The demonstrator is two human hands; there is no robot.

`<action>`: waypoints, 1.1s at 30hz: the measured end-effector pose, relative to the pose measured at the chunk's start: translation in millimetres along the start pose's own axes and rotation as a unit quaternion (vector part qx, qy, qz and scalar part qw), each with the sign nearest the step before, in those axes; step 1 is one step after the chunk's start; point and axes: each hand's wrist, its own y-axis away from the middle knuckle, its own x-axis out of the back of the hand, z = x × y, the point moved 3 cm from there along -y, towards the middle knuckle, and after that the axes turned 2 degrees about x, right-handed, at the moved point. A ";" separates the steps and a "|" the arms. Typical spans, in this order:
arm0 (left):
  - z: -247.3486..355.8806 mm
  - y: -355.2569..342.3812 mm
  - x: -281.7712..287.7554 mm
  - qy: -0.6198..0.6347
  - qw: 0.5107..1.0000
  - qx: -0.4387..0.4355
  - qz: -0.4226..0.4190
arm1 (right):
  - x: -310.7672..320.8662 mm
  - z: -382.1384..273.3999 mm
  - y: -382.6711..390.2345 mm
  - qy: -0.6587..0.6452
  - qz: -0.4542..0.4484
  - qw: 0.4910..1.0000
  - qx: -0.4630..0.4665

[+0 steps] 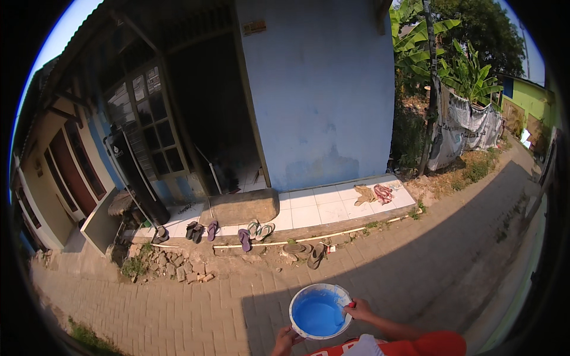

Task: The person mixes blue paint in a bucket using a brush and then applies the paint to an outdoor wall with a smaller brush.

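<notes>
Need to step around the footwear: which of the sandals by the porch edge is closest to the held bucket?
The dark sandal lying alone on the brick paving, below the white pipe; the other pairs sit up by the tiled step.

A: What stands behind the brick paving (380,261)?
B: A pale blue wall (320,89); left of it, a dark open doorway (211,113) and a paned window (153,127); below it, a white-tiled step (323,207).
A: And near that wall?
B: Sandals (252,231) before it; banana plants (436,53) right of it; sunlight on it, shadow across the paving.
</notes>
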 end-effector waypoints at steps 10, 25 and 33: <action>-98.7 -61.9 87.8 0.077 0.989 -0.100 -0.080 | 81.7 -91.5 9.6 0.021 0.016 0.993 0.117; -43.0 -10.6 -22.0 0.169 0.978 0.017 -0.121 | 61.6 -136.0 47.5 0.026 -0.099 0.963 0.249; 9.9 9.7 -42.4 0.187 0.974 -0.038 -0.117 | 73.2 -187.5 40.9 0.030 -0.152 0.946 0.284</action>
